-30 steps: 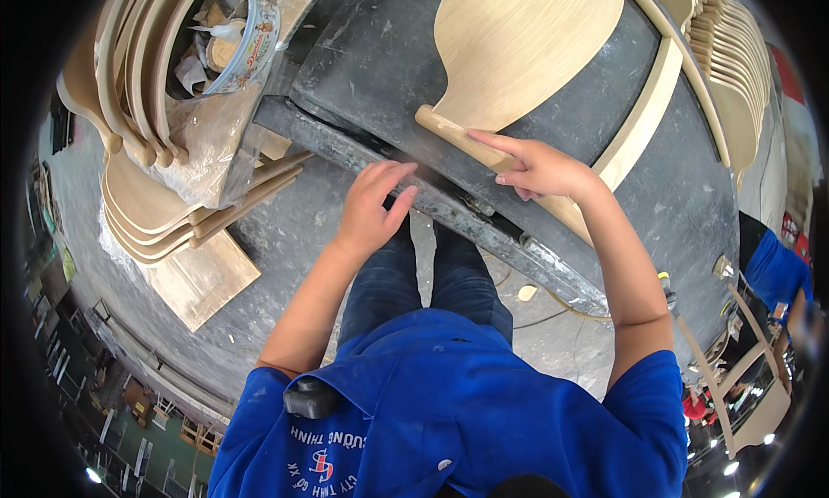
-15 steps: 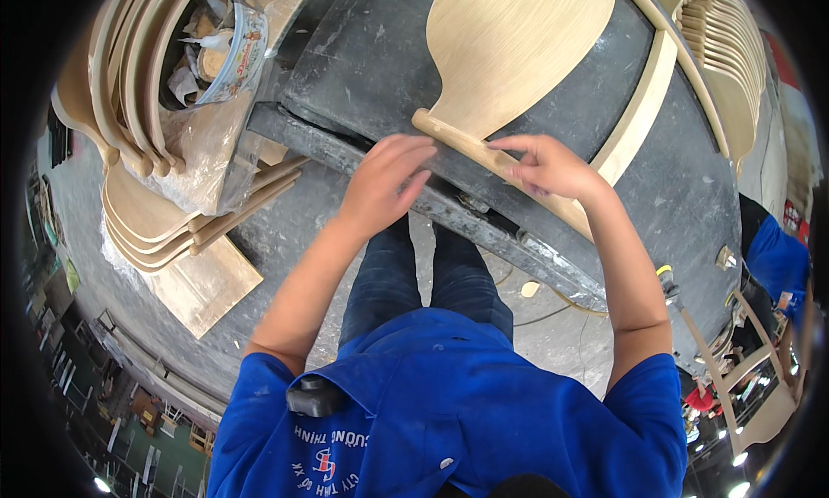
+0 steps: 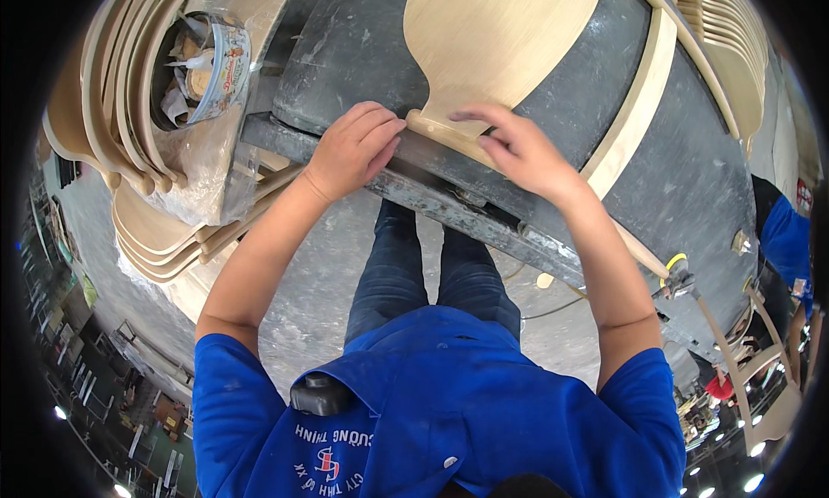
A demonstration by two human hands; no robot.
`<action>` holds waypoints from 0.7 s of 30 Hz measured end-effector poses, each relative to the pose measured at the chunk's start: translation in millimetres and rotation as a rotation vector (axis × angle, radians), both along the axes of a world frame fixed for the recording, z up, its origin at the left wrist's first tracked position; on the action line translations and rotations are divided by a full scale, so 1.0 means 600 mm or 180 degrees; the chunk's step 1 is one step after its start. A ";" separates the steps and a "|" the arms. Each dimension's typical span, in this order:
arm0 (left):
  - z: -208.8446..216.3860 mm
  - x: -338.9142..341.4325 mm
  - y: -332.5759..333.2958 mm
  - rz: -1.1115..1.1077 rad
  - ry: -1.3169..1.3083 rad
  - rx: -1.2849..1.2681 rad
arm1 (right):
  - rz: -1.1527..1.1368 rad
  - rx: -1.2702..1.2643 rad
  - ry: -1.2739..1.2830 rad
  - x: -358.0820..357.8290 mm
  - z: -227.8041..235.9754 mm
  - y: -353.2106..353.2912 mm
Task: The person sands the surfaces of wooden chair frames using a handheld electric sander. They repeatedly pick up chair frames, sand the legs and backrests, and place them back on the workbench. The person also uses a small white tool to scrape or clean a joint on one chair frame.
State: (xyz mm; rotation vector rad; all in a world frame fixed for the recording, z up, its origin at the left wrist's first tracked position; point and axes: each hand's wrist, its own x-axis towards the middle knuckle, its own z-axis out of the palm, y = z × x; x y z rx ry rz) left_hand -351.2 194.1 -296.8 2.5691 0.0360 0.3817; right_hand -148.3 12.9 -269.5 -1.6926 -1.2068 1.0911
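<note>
A pale wooden chair-back frame lies on the dark worktop [image 3: 345, 49]. Its broad flat splat [image 3: 496, 45] narrows toward me and meets a rounded rail [image 3: 440, 131]. A curved wooden post [image 3: 635, 110] runs along its right. My left hand [image 3: 356, 148] is beside the rail's left end, fingers stretched and thumb apart; whether its fingertips touch the wood I cannot tell. Over the joint of splat and rail, my right hand [image 3: 524, 148] has its index finger extended and thumb apart. It covers part of the rail, and nothing shows in its grasp.
At the left, curved wooden parts [image 3: 108, 92] stand by a round tin [image 3: 226, 71] of scraps, with more pieces [image 3: 160, 235] stacked lower. Similar splats [image 3: 721, 45] are lined up at the far right. A yellow-ringed tool [image 3: 678, 274] and a co-worker's blue sleeve [image 3: 784, 239] are at right.
My right hand has shifted left and slightly up, toward the splat's narrow end. My left hand is also a little further left. The whole view has moved slightly, with the frame appearing further left.
</note>
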 end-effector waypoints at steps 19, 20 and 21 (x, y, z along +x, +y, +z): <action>0.101 -0.091 0.102 0.3195 -0.0373 -0.0799 | 0.0633 0.0213 -0.0683 -0.026 -0.001 0.023; 0.103 -0.084 0.122 0.3231 -0.0535 -0.0755 | 0.0665 0.0048 -0.0669 -0.024 -0.001 0.010; 0.104 -0.077 0.140 0.3151 -0.0806 -0.0653 | 0.0691 -0.0134 -0.0658 -0.018 0.003 -0.007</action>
